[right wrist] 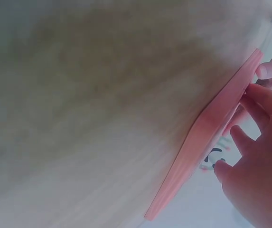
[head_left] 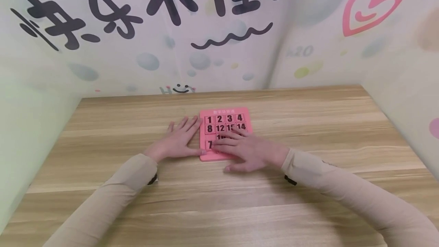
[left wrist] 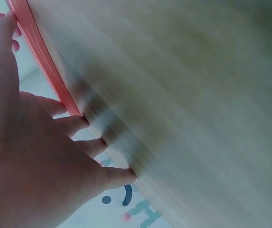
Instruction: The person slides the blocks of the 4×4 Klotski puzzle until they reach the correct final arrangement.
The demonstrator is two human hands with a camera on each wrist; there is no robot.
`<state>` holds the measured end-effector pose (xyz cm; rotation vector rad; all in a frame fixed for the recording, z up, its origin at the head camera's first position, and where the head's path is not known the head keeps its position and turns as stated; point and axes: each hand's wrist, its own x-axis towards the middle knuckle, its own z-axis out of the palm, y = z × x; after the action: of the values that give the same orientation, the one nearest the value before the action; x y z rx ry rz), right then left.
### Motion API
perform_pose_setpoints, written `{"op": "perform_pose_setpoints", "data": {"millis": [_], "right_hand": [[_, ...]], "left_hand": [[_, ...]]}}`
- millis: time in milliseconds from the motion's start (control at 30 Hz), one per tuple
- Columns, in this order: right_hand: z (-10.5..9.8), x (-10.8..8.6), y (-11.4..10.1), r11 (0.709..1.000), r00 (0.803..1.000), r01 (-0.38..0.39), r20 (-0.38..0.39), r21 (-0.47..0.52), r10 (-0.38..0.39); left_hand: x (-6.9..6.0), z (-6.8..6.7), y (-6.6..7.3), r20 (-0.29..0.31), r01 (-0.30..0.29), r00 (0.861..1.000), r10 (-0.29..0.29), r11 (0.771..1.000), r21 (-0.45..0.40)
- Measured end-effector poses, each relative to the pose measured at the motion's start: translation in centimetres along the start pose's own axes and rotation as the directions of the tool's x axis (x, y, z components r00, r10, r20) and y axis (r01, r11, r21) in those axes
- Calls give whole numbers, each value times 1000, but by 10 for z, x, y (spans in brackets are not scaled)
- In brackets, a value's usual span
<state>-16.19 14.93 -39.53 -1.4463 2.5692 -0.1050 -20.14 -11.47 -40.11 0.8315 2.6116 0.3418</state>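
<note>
A pink number sliding puzzle [head_left: 225,122] lies flat on the wooden table, its tiles printed with black digits. The top row reads 1, 2, 3, 4; 8, 12, 15 and 14 stand below. My left hand [head_left: 178,142] rests along its left side, fingers spread and thumb at the lower left corner. The left wrist view shows the thumb against the puzzle's edge [left wrist: 45,59]. Over the lower tiles lies my right hand [head_left: 250,149], fingertips on or just above them, hiding several. In the right wrist view its fingers reach over the pink edge [right wrist: 207,133], loosely extended.
The wooden table [head_left: 205,201] spreads around the puzzle on all sides. Behind it stands a pale wall [head_left: 219,68] with black lettering, bubbles and a pink heart; pale panels close off both sides. Beige sleeves [head_left: 336,182] cover both forearms, with black pieces under the wrists.
</note>
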Motion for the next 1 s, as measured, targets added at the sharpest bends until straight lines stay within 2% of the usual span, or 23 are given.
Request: {"op": "perform_pose_setpoints", "data": {"millis": [367, 667, 833, 1000], "right_hand": [[3, -7, -1, 997, 997, 73, -21, -5, -73], [3, -6, 1, 995, 994, 96, -53, 20, -94], [3, -4, 4, 996, 996, 64, -64, 58, -60], [0, -1, 12, 997, 996, -7, -83, 71, 13]], "left_hand": [[0, 1, -1, -7, -2, 1000, 2, 1000, -7], [0, 0, -1, -10, -1, 1000, 1, 1000, 9], [-1, -1, 0, 3, 0, 1000, 0, 1000, 10], [-2, -3, 1, 2, -10, 1000, 10, 1000, 5]]}}
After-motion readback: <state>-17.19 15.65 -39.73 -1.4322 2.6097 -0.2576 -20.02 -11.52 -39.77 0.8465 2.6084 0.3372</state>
